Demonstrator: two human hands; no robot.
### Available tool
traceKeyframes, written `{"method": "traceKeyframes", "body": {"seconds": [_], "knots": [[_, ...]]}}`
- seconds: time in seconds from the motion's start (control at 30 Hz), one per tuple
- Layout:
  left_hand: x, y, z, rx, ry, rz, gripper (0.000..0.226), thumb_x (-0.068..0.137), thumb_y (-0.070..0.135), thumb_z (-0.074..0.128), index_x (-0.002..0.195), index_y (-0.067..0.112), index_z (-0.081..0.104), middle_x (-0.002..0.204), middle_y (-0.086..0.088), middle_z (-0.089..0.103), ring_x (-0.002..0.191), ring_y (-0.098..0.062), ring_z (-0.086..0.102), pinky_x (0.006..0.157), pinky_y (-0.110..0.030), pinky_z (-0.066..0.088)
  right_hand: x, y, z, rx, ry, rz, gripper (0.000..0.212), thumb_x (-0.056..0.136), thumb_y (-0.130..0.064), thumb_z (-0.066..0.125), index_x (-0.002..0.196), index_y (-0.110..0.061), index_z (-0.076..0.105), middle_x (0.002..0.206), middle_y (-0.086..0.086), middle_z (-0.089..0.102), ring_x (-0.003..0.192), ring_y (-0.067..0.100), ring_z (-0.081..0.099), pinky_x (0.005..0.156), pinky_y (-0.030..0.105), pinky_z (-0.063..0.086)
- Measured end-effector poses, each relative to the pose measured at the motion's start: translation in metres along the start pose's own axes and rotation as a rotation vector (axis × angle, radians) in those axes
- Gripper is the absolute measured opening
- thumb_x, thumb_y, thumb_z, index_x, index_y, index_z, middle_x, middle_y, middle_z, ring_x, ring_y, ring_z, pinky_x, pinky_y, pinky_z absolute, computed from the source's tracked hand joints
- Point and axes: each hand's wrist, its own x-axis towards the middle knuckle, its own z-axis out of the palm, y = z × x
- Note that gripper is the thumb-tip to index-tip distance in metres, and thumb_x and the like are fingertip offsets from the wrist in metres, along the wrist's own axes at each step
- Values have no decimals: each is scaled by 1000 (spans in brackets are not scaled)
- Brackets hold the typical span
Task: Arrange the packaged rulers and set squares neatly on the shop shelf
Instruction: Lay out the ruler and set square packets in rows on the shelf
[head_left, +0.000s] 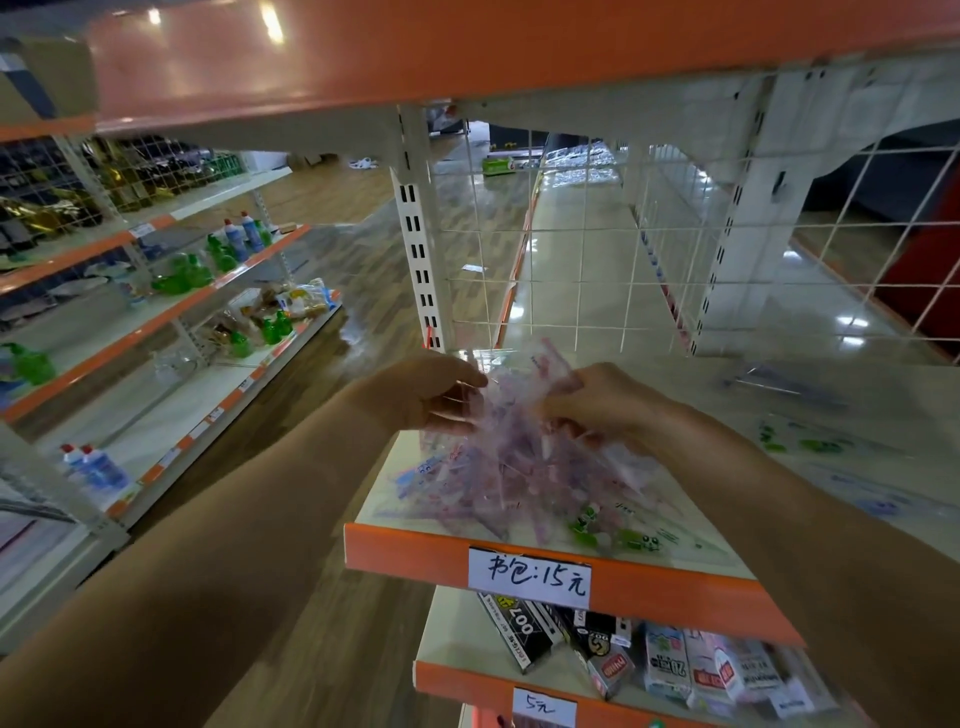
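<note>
A loose heap of clear-packaged pink and purple rulers and set squares (519, 467) lies at the left end of the cream shelf (779, 395) with an orange front edge. My left hand (431, 397) grips the heap's upper left side, thumb on top. My right hand (597, 400) grips the upper right of the same bundle, fingers curled into the plastic. A green-printed packet (618, 530) lies flat at the front of the heap. More clear packets (810, 441) lie flat further right on the shelf.
A white wire grid (597, 249) backs the shelf, and an orange shelf (467, 57) hangs overhead. Boxed goods (649, 654) fill the shelf below. A handwritten price label (530, 577) sticks on the front edge. Another rack with green and blue bottles (218, 260) stands left.
</note>
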Motion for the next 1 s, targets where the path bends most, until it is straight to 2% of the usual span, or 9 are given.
{"method": "traceKeyframes", "body": {"seconds": [0.07, 0.17, 0.33, 0.43, 0.5, 0.6, 0.73, 0.87, 1.0], "knots": [[1, 2, -11, 68, 44, 25, 7, 90, 12, 61, 87, 6, 61, 71, -8, 65, 61, -17, 63, 58, -29, 56, 3, 0, -10, 50, 35, -8, 11, 80, -11, 72, 84, -1, 68, 63, 7, 65, 45, 10, 52, 42, 18, 41], [0, 9, -17, 117, 53, 58, 7, 90, 14, 61, 91, 7, 62, 69, -7, 68, 56, -15, 60, 49, -24, 48, 2, -3, -14, 112, -23, 20, 8, 80, -13, 73, 81, -6, 68, 68, 5, 71, 59, 13, 63, 53, 21, 49], [-8, 22, -2, 5, 0, 93, 5, 90, 5, 59, 86, 2, 61, 70, -11, 63, 55, -18, 64, 55, -29, 57, 0, -13, 4, 248, -78, -31, 17, 83, -15, 69, 95, -3, 69, 91, 12, 73, 74, 18, 67, 54, 25, 49], [-10, 32, 12, -33, -45, 130, 8, 88, 3, 61, 91, -4, 61, 75, -16, 66, 54, -21, 67, 54, -30, 59, 1, -20, 11, 199, -142, -100, 27, 80, -30, 73, 97, -11, 68, 82, 1, 70, 65, 9, 60, 55, 24, 44], [-8, 35, 15, -27, -29, 137, 11, 89, 7, 62, 92, -3, 61, 73, -14, 67, 56, -20, 67, 56, -32, 59, 2, -20, 12, 156, -154, -97, 27, 76, -26, 77, 94, -9, 68, 68, -1, 66, 54, 7, 57, 51, 23, 44], [0, 24, 3, 210, 86, 146, 17, 93, 12, 57, 100, -2, 62, 75, -10, 65, 57, -17, 63, 58, -30, 57, 8, -12, 5, 83, -41, -28, 19, 82, -20, 70, 75, -3, 65, 58, 4, 60, 46, 12, 53, 51, 24, 43], [19, -12, -10, 475, 173, 50, 20, 91, 5, 55, 107, -6, 58, 79, -13, 61, 60, -19, 59, 61, -33, 55, 8, 0, -3, 145, -48, 41, 18, 87, -14, 59, 86, 2, 68, 83, 10, 65, 67, 18, 59, 60, 29, 46], [37, -25, -9, 535, 245, 26, 15, 86, 8, 61, 98, -2, 59, 71, -10, 59, 54, -17, 57, 45, -25, 50, 7, 8, 3, 100, -100, 44, 20, 90, -11, 55, 96, 4, 66, 75, 8, 65, 63, 17, 58, 58, 27, 46], [44, -23, -6, 533, 233, 9, 31, 80, 14, 71, 103, -2, 58, 65, -8, 56, 51, -16, 51, 46, -26, 44, 9, 12, 7, 22, -121, 20, 17, 85, -12, 59, 74, -2, 68, 66, 8, 63, 62, 20, 56, 67, 35, 44]]}}
